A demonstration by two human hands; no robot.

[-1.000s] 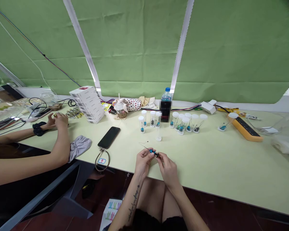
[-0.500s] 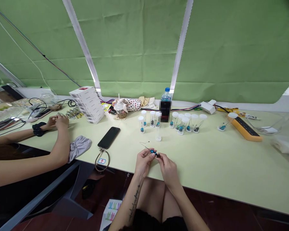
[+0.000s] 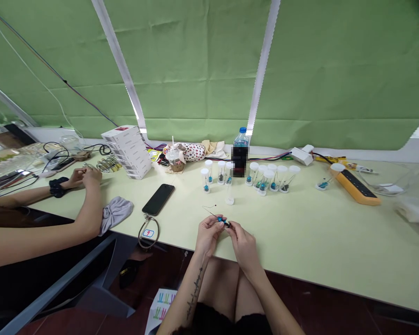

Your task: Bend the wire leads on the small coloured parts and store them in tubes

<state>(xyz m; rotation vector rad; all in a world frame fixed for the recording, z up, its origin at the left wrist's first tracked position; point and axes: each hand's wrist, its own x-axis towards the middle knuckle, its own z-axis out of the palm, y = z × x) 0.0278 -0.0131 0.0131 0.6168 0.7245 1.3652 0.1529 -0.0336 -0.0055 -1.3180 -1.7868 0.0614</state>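
Observation:
Both my hands meet over the table's front edge around a small shiny blue and black part (image 3: 221, 219). My left hand (image 3: 207, 236) pinches its blue section between thumb and fingers. From that grip a thin dark wire sticks up to the left, with a tiny dark tip. My right hand (image 3: 243, 244) has its fingers closed at the part's dark right end. Fingers cover much of the part, so its exact kind is unclear. Just behind my hands stands a clear tube (image 3: 230, 197) with a white base.
Several white-capped clear tubes (image 3: 262, 184) holding blue pieces stand behind, near a bottle (image 3: 242, 139). Left lie a phone (image 3: 158, 199), a ring strap (image 3: 148, 232), stacked boxes (image 3: 127, 153) and another person's hands (image 3: 87, 176). An orange power strip (image 3: 358, 187) lies right.
Almost nothing differs. The dark end of the part at my right fingertips has turned slightly, and less of it shows. The camera view has shifted a little.

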